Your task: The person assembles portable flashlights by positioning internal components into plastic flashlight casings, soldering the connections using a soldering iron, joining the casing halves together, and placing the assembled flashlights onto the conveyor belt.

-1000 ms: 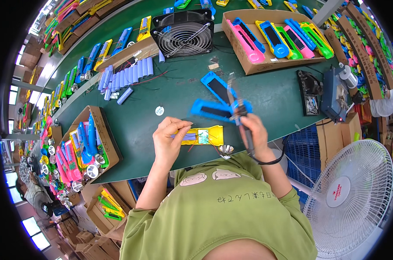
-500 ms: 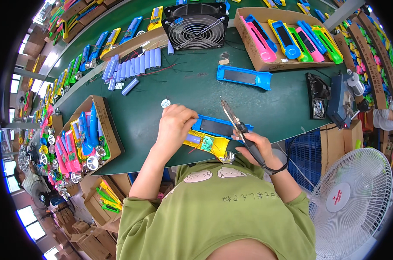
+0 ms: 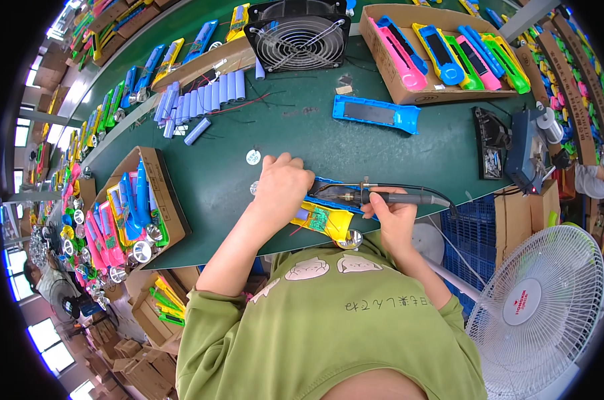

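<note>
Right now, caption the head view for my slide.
At a green table: left hand at a blue case, right hand holding a soldering iron over it, yellow case alongside.

The premises are an assembly workshop. Evidence: a green bench [image 3: 282, 137]; a soldering iron [image 3: 412, 199] at 3 o'clock; cells [image 3: 205, 100] between 10 and 11; a carton [image 3: 169, 200] of casings [image 3: 143, 197] at 9, another carton [image 3: 430, 96] between 1 and 2.
</note>
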Motion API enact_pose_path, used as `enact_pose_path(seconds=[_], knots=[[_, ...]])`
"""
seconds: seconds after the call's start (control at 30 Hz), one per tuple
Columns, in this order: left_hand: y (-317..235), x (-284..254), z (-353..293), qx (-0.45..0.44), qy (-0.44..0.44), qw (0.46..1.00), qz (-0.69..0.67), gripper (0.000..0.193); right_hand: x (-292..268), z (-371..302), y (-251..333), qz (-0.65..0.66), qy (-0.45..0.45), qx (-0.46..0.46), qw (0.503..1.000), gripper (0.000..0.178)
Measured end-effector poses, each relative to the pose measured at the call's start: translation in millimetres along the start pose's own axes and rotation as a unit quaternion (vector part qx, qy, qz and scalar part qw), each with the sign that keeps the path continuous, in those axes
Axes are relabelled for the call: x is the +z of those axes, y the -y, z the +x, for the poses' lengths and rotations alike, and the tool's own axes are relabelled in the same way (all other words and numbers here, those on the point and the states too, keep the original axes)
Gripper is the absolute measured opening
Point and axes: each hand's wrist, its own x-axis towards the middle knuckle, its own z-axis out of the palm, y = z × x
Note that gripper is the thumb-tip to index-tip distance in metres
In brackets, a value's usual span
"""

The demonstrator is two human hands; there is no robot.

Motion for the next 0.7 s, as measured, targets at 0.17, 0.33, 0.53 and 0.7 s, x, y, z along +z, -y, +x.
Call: enact_pose_path(seconds=[0.17,0.33,0.53,0.7], knots=[[-3.0,-0.3,1.7,-0.009,0.009,0.999,0.030,0.004,5.6,2.2,-0.4,-0.028,0.001,0.019,0.999,0.013],[-4.1,0.2,1.3,-0.010,0.008,0.999,0.039,0.004,6.5,1.1,-1.3,-0.050,0.010,0.006,0.999,0.014],[-4.3,0.5,2.6,-0.011,0.003,0.999,0.032,0.004,3.9,0.5,-1.2,-0.048,0.019,0.017,0.999,0.014],[-5.8,-0.8,5.1,-0.019,0.017,0.999,0.043,0.004,-2.2,-5.1,2.0,0.007,0.021,-0.050,0.998,0.016]])
